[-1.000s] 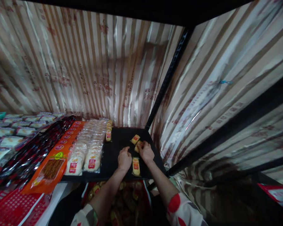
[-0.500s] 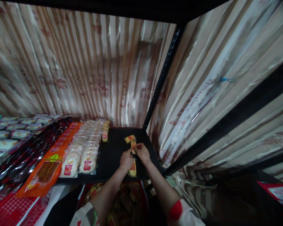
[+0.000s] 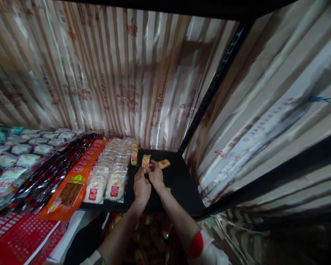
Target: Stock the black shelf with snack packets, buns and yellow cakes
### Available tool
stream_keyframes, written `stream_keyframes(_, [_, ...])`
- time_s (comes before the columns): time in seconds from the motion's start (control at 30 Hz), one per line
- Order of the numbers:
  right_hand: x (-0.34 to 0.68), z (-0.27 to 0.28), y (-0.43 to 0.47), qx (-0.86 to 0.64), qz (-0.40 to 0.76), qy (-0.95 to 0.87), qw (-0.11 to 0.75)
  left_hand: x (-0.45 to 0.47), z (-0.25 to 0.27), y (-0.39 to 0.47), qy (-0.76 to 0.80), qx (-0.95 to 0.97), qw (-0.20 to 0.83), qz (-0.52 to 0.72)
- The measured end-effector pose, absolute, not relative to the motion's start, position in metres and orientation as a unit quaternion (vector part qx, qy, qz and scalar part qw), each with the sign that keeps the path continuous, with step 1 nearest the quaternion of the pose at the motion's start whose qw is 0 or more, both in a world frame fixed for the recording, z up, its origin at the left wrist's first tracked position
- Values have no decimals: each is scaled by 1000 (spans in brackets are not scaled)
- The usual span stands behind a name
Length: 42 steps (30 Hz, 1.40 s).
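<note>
Both my hands hold one small yellow snack packet [image 3: 146,161] with a red label, upright above the black shelf [image 3: 179,176]. My left hand [image 3: 142,187] has its fingers closed at the packet's lower left side. From the right, my right hand [image 3: 156,176] pinches the same packet. Behind my right hand lies another yellow packet [image 3: 164,163], flat on the shelf. A third one is mostly hidden by my right forearm. Left of my hands, a short row of yellow packets [image 3: 134,154] stands beside the white rice crackers [image 3: 115,187].
Further left lie an orange snack bag [image 3: 71,184], dark shiny packets [image 3: 49,173] and several white packets [image 3: 27,160]. A red basket [image 3: 24,235] stands at the lower left. Below the shelf edge are more yellow packets [image 3: 151,235]. A black post [image 3: 212,84] rises at the back corner.
My hands have moved left across the shelf with a yellow packet, nearer the short row. The other loose packets stay on the shelf. The view has turned slightly.
</note>
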State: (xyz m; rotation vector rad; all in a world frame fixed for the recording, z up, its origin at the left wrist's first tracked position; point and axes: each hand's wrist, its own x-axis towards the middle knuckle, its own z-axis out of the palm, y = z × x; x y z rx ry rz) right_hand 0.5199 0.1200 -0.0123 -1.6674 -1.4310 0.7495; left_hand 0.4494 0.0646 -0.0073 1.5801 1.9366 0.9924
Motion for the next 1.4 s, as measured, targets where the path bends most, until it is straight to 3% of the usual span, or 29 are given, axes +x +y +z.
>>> stream_keyframes(0.27, [477, -35, 138, -632, 283, -596, 407, 424, -33, 70, 682, 581, 199, 397])
stream_keyframes(0.63, [464, -49, 148, -611, 295, -600, 424, 414, -50, 79, 657, 567, 260, 424])
stream_keyframes(0.9, [459, -50, 151, -622, 245, -648, 365, 409, -57, 83, 654, 580, 253, 414])
stream_keyframes(1.4, [470, -47, 134, -628, 216, -652, 367, 410, -55, 72, 656, 592, 217, 415])
